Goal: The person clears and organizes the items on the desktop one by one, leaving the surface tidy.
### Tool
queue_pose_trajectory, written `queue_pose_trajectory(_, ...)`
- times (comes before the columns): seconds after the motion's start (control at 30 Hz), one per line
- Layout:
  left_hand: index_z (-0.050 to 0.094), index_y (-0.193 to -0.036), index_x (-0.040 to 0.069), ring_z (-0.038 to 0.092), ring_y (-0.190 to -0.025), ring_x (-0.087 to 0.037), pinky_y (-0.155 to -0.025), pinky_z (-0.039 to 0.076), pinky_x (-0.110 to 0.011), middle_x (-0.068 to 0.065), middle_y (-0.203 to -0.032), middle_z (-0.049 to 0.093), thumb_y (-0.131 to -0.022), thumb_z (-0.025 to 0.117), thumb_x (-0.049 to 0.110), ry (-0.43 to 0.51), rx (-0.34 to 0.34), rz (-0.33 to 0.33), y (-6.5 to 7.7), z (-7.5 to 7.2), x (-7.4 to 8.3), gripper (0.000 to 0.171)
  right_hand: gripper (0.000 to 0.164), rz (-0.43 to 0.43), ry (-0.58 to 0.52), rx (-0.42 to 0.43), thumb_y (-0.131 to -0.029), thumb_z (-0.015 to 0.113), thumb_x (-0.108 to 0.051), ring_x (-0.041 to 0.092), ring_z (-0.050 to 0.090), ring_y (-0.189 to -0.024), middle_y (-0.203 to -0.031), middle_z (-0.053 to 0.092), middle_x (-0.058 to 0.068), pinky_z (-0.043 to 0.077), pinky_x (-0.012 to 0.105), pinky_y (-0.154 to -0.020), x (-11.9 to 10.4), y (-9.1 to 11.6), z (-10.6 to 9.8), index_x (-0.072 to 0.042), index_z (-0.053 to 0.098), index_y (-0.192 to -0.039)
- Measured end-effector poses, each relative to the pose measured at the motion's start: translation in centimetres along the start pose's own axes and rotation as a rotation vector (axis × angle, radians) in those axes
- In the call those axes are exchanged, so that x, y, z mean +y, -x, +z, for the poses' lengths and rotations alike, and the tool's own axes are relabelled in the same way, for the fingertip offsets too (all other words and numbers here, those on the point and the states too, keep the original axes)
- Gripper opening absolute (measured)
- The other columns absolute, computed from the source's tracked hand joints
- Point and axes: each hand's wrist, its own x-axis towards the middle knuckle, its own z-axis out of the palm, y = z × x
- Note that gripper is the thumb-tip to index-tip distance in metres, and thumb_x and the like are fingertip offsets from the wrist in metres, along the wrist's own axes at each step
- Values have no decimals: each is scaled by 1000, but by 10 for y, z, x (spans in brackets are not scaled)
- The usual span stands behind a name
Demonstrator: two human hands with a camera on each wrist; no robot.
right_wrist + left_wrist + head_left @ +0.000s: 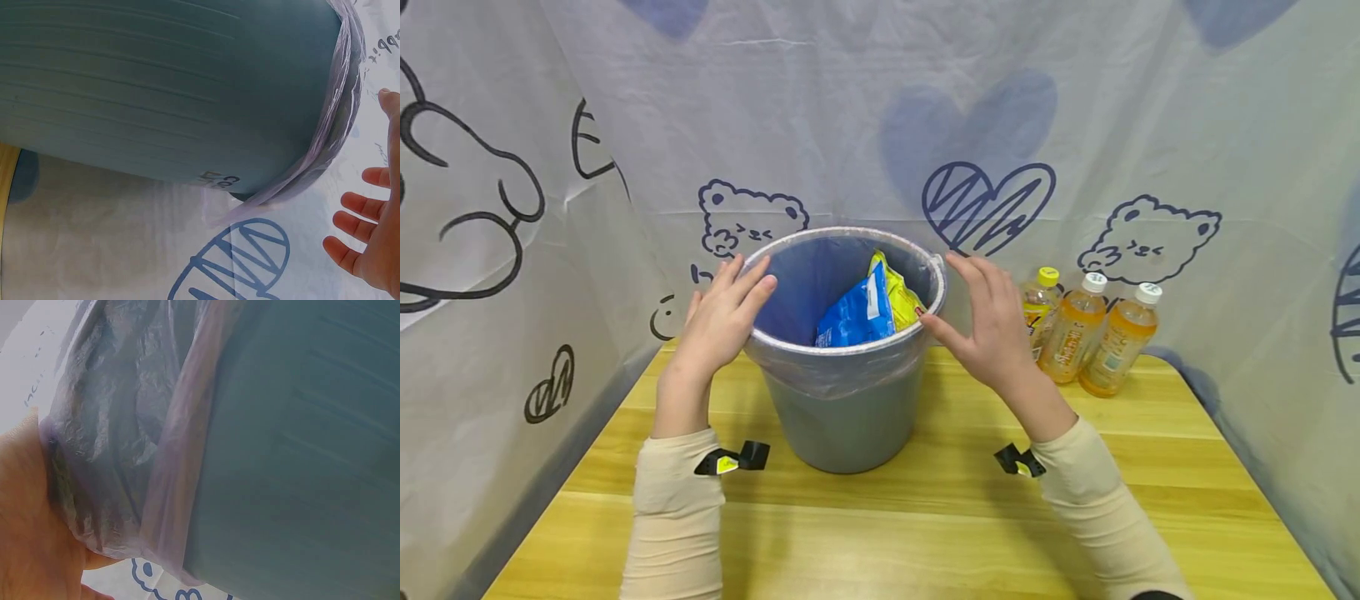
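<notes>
A grey trash bin [847, 429] stands upright on the table, with a thin translucent bag [838, 377] folded over its rim. Inside lie a blue packet [852, 319] and a yellow packet [901, 298]. My left hand [721, 323] is at the bin's left rim, fingers extended; the left wrist view shows the palm right against the bag [112, 406]. At the right rim, my right hand [988, 329] has its fingers spread, thumb close to the edge. In the right wrist view, that hand [375, 231] is apart from the bin wall [156, 81], holding nothing.
Three bottles with orange-yellow liquid stand right of the bin: a yellow-capped bottle [1041, 304] and two white-capped bottles, one nearer [1117, 346] and one between [1072, 329]. The wooden table [880, 533] is bordered by printed white curtains [842, 125] at the back and sides.
</notes>
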Motion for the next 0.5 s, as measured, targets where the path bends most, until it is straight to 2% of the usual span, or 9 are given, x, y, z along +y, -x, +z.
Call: queue_pose_trajectory(0.5,25,-156,27,-5,-154,-31,-115,-7,-69,-8,-166,6,-97,22,68,8,0,-4,-1,0,0,71,83,-3,62,-8,-90,34,-76,36,49,-124,-133,54,18,39,55,-105,20,15,-7,-9,50,-137)
